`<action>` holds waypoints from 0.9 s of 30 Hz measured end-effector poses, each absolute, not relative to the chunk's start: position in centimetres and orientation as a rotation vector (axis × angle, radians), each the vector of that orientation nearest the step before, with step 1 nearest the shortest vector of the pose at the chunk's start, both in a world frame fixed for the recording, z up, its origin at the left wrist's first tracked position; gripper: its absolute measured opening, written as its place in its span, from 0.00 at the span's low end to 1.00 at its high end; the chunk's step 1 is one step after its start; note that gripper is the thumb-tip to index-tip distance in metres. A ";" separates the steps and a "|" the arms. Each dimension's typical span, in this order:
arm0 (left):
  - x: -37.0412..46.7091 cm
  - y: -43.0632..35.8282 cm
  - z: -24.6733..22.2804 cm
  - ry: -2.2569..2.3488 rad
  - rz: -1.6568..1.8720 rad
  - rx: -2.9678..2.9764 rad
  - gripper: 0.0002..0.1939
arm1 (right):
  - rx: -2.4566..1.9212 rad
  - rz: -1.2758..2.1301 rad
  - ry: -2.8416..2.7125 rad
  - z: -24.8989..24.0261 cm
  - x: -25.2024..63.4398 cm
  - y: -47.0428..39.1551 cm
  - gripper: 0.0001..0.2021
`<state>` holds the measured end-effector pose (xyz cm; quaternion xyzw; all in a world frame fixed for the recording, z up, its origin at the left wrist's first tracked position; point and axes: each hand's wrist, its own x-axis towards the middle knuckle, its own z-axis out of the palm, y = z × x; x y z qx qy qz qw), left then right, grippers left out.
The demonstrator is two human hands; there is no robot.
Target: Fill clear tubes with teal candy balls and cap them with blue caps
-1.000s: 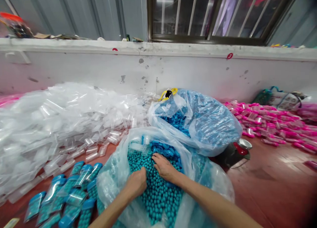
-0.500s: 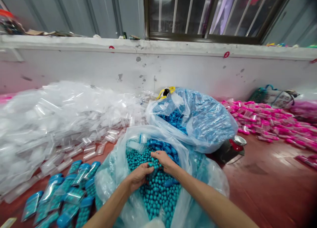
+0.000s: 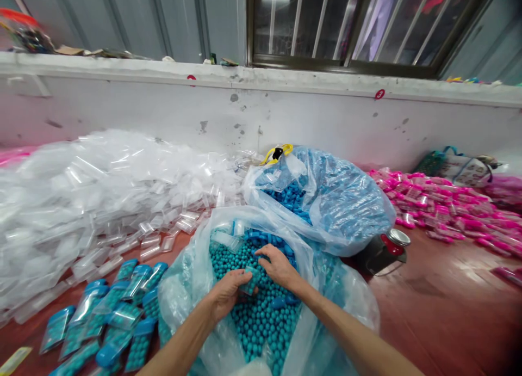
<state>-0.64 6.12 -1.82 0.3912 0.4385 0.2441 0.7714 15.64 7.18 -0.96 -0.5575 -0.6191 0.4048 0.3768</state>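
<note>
A large clear plastic bag (image 3: 185, 267) stands in front of me, heaped with round teal beads (image 3: 265, 324). Over the beads, my left hand (image 3: 229, 291) grips a small clear plastic container (image 3: 249, 281) with teal beads showing in it. Just to its right, my right hand (image 3: 278, 266) hovers above the heap, fingers slightly bent and apart, with nothing visible in them. Beneath and behind that hand are blue caps (image 3: 267, 238). Some empty clear containers (image 3: 228, 240) lie on the beads at the bag's far left.
Filled, blue-capped containers (image 3: 138, 340) lie on the red floor (image 3: 444, 310) at left. Behind them spreads a big pile of clear empties (image 3: 101, 191). A second bag (image 3: 346, 196) of blue caps touches the far side, beside a dark tin (image 3: 379, 253). Pink items (image 3: 444, 207) lie right.
My right hand has drawn back a little from the left one, its fingers opening. The container in my left hand shows more clearly. The whole view has shifted slightly.
</note>
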 end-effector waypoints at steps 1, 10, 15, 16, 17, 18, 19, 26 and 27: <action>-0.7 6.1 -1.7 0.952 0.529 0.854 0.18 | -1.365 1.025 -1.647 -0.7 15.8 6.9 0.08; -0.6 5.8 -0.9 1.033 0.545 1.028 0.14 | -1.305 1.193 -1.888 -0.7 16.4 4.9 0.03; -0.4 5.9 -0.4 1.104 0.639 1.150 0.13 | -1.501 0.862 -2.138 0.3 18.1 3.8 0.02; -0.5 5.8 -0.2 1.110 0.639 1.159 0.13 | -1.524 0.774 -2.190 0.4 18.5 3.2 0.02; -0.7 5.6 -0.1 1.120 0.633 1.165 0.13 | -1.547 0.699 -2.255 0.4 18.8 2.6 0.03; -0.9 5.5 -0.1 1.128 0.622 1.169 0.13 | -1.575 0.629 -2.334 0.2 19.0 1.9 0.05; -1.1 5.3 -0.1 1.134 0.611 1.175 0.13 | -1.605 0.560 -2.429 -0.1 19.1 1.2 0.05; -1.6 4.1 -1.6 1.104 0.547 1.123 0.19 | -1.695 0.733 -2.221 -1.2 18.4 2.3 0.04; -1.6 4.0 -1.7 1.095 0.535 1.099 0.20 | -1.695 0.806 -2.127 -1.1 18.3 3.0 0.05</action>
